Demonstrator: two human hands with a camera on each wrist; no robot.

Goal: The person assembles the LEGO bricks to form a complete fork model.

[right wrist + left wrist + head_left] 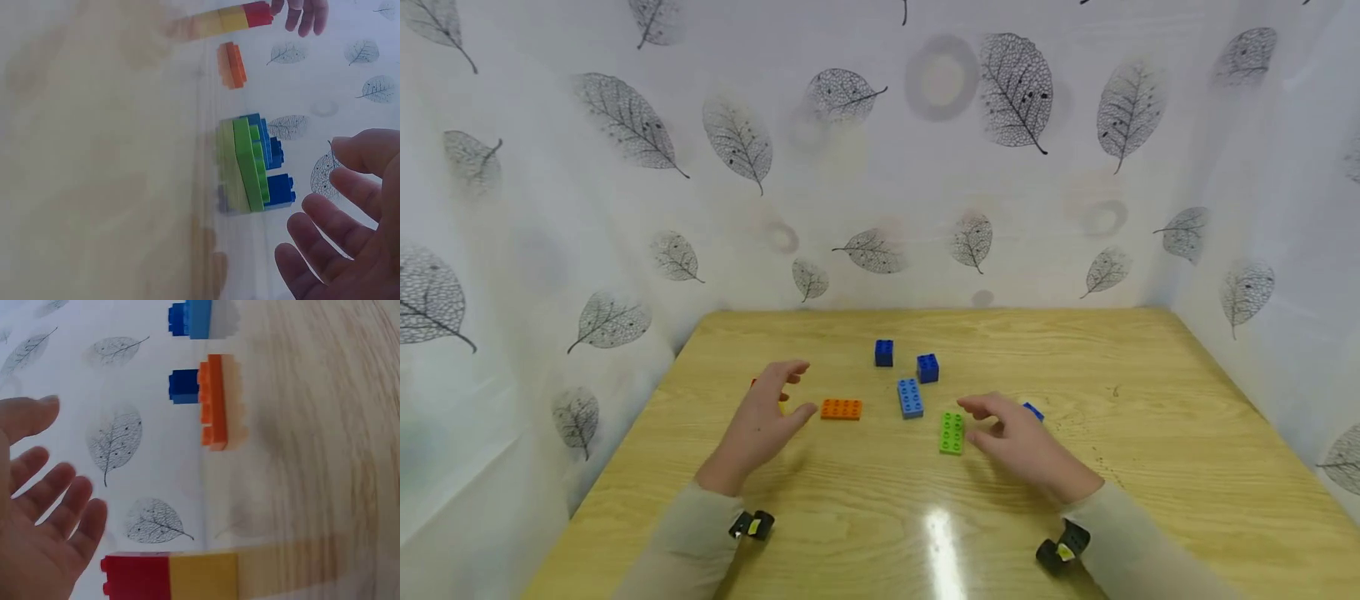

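My left hand (760,425) hovers over the left of the table, fingers spread and loosely bent, holding nothing. Behind it, mostly hidden in the head view, a red brick (139,576) sits on top of a yellow brick (204,576). Right of the thumb lies a flat orange brick (841,409). My right hand (1018,442) also holds nothing; its thumb and fingers part beside a flat green brick (951,434). Partly hidden behind that hand is a blue brick (1033,411). A light blue brick (911,398) lies flat between the hands.
Two small dark blue bricks (884,352) (928,367) stand farther back. The wooden table (850,517) ends at a pale curtain (880,183) with leaf prints, which also runs along both sides. Each wrist carries a small black camera.
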